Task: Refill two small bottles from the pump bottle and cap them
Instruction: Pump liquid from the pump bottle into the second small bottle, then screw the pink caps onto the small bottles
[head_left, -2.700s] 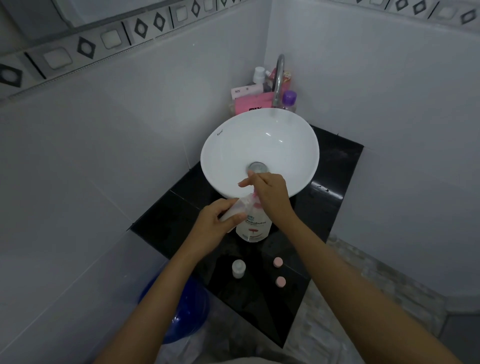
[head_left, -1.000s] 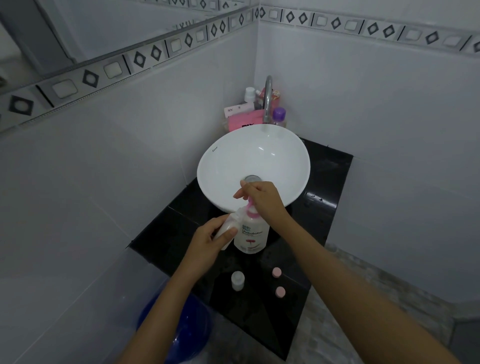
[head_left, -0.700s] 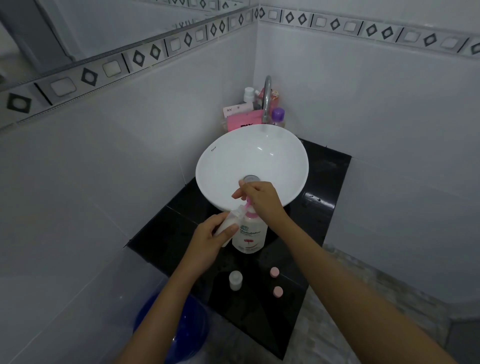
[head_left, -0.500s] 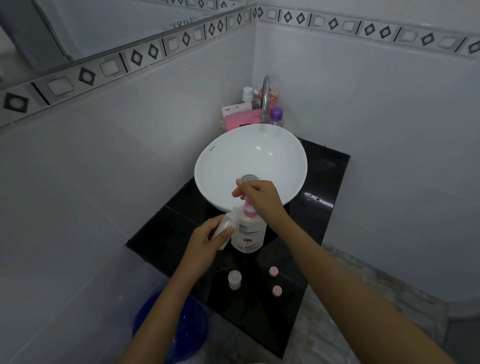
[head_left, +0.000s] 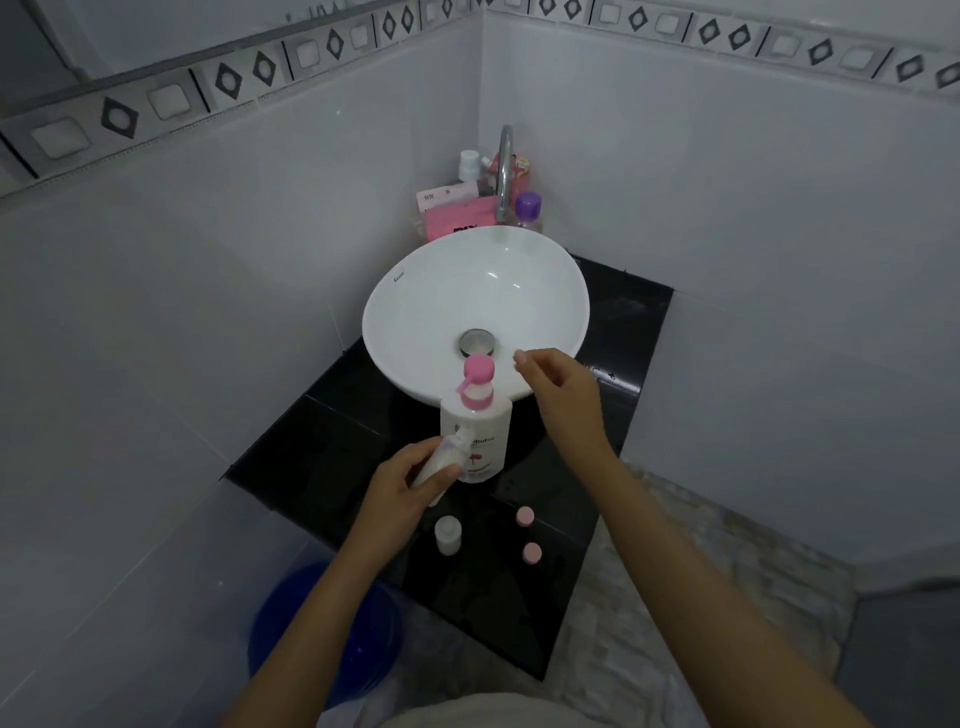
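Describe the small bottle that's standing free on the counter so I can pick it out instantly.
Start at the white basin on the black counter; the pump bottle stands before it. Nearer the camera stands a small uncapped white bottle. Unlike the two flat pink caps to its right, it is upright and white.

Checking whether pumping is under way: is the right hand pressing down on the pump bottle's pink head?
No, the right hand hovers open beside the pink pump head, clear of it.
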